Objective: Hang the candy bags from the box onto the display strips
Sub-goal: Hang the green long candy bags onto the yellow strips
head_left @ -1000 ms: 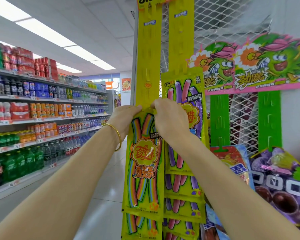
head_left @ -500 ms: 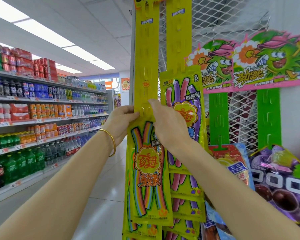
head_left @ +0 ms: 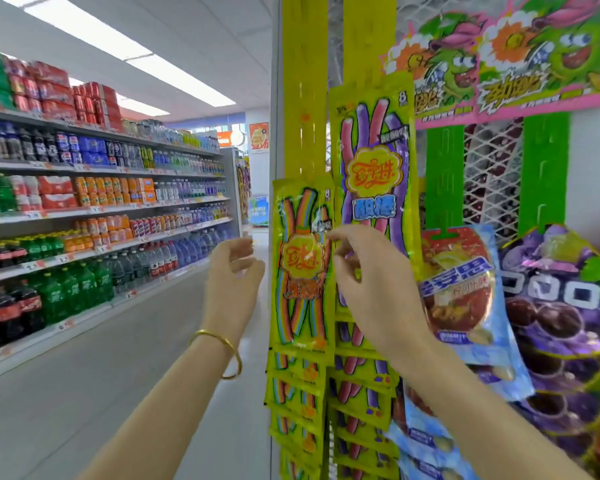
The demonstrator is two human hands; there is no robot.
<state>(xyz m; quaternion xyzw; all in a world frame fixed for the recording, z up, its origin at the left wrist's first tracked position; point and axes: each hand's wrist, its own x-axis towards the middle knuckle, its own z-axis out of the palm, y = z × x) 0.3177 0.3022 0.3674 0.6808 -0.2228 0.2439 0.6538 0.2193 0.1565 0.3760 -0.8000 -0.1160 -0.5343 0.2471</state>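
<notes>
You're in a supermarket aisle, long shelves (head_left: 101, 202) of bottled drinks with price tags, hanging candy bags (head_left: 302, 265) on display strips (head_left: 303, 98), ceiling strip lights (head_left: 174, 74)

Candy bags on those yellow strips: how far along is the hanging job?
Done: the rainbow candy bag hangs on the left yellow strip above a column of similar bags; the purple candy bag tops the right yellow strip. In hand: nothing; the left hand and right hand have no grip on a bag. Left: both strips are bare above; the box isn't visible.
</notes>
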